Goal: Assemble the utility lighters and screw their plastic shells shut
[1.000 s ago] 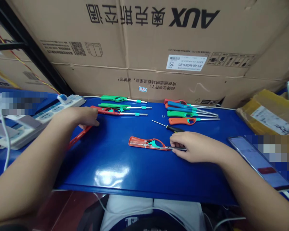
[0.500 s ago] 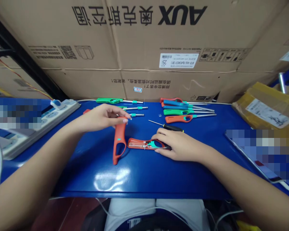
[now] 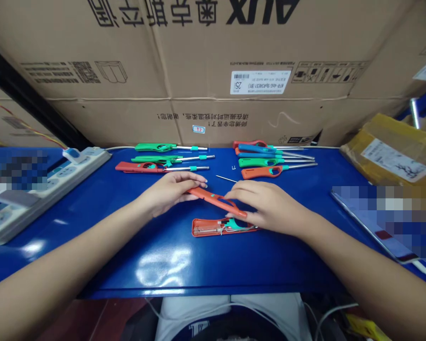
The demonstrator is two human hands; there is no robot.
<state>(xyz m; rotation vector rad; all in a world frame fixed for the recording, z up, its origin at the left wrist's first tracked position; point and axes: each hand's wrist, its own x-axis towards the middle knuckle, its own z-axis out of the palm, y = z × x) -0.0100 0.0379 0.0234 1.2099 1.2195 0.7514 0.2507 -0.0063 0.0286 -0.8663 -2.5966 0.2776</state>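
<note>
An orange lighter cover point(image 3: 218, 201) hangs just above the blue table point(image 3: 163, 265), held at its two ends. My left hand point(image 3: 170, 192) pinches its left end and my right hand point(image 3: 266, 203) grips its right end. Directly below lies an open orange lighter half point(image 3: 213, 227) with a teal trigger and its metal parts showing. A thin screwdriver point(image 3: 225, 178) lies just behind my right hand, its handle hidden by the hand.
Three lighters point(image 3: 156, 157) lie at the back left and several more point(image 3: 270, 158) at the back right. A white power strip point(image 3: 67, 168) sits at left, a phone point(image 3: 376, 222) at right, and cardboard boxes point(image 3: 213, 71) wall the back.
My left hand picked up the orange cover at the left and carried it to the centre. My right hand let go of the open half and took the cover's other end.
</note>
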